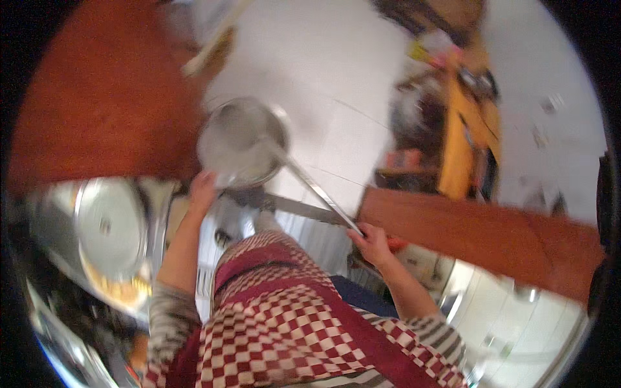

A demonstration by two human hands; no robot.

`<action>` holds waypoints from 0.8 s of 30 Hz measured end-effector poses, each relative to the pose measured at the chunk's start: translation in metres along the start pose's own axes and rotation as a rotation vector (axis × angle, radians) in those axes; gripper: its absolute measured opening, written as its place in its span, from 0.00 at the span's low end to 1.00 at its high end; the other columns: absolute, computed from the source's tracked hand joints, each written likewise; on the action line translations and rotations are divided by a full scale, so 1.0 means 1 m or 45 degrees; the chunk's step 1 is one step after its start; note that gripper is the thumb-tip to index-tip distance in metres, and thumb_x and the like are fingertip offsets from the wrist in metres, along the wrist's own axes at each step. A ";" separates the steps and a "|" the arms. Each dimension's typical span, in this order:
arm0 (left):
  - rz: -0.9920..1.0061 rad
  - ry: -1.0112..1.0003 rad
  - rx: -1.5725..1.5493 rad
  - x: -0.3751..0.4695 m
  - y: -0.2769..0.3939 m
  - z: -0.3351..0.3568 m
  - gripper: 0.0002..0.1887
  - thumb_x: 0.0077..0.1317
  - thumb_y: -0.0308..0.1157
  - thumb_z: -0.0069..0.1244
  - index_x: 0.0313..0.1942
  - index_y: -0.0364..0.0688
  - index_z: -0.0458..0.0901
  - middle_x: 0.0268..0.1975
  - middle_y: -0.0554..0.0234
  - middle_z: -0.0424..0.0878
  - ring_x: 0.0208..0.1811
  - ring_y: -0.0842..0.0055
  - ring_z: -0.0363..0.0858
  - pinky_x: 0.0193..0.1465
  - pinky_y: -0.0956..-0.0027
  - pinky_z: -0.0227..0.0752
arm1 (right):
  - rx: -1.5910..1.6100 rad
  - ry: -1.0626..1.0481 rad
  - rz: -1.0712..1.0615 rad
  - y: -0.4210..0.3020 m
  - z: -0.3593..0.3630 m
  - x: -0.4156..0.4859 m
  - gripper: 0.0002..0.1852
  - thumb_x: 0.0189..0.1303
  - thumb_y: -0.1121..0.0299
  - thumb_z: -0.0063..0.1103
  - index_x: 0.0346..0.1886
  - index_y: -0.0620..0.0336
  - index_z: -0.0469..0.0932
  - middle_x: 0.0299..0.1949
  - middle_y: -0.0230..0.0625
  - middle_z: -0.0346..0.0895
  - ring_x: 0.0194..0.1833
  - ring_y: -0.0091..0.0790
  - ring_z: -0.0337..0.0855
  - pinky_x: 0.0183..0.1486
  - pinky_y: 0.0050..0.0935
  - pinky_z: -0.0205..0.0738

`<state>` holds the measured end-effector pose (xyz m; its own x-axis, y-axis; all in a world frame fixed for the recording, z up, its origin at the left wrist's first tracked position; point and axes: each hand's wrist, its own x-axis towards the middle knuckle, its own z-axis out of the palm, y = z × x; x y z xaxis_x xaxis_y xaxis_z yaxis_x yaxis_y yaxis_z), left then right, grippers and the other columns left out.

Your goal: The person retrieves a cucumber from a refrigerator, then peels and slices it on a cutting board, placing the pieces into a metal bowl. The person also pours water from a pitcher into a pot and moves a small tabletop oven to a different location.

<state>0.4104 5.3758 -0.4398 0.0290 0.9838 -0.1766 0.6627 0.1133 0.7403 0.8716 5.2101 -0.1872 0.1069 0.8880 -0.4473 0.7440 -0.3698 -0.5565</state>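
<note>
A round metal bowl or pot (237,128), blurred by motion, is in front of me at about the doorway. My left hand (203,191) grips it at its near left rim. In my right hand (372,243) is the end of a long metal handle (315,186), which slants up and left into the bowl. The head of this utensil is too blurred to make out. Below my hands is my red-and-cream checked apron (286,320).
Reddish-brown wood panels, one on the left (106,97) and one on the right (475,228), flank a pale tiled floor (320,97). At left lies a large pan with a metal lid (111,228). An orange-yellow piece of furniture (458,140) with cluttered items stands beyond, to the right.
</note>
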 end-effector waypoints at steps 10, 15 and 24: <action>-0.159 0.112 -0.850 0.002 -0.009 -0.009 0.12 0.75 0.35 0.49 0.43 0.34 0.83 0.44 0.59 0.85 0.47 0.70 0.81 0.57 0.66 0.74 | -0.492 0.357 -0.390 -0.011 -0.009 -0.010 0.18 0.64 0.52 0.67 0.44 0.56 0.82 0.27 0.44 0.81 0.30 0.50 0.84 0.33 0.43 0.78; -0.082 0.090 -0.332 -0.009 -0.030 0.001 0.13 0.71 0.29 0.48 0.53 0.39 0.84 0.53 0.50 0.84 0.55 0.60 0.80 0.64 0.58 0.69 | -0.588 0.360 -0.416 -0.001 -0.007 -0.009 0.17 0.63 0.52 0.68 0.41 0.56 0.81 0.29 0.44 0.81 0.32 0.47 0.86 0.34 0.41 0.79; -0.178 0.228 -0.401 -0.063 0.016 -0.007 0.12 0.73 0.35 0.51 0.38 0.34 0.81 0.35 0.51 0.85 0.40 0.66 0.84 0.45 0.63 0.75 | -0.186 0.239 -0.064 0.029 0.038 0.082 0.21 0.66 0.50 0.65 0.38 0.63 0.81 0.27 0.51 0.81 0.30 0.57 0.84 0.34 0.46 0.76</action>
<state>0.4138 5.3166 -0.4126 -0.1949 0.9613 -0.1949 0.3879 0.2580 0.8848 0.8766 5.2623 -0.2668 0.1779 0.9445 -0.2762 0.8376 -0.2927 -0.4612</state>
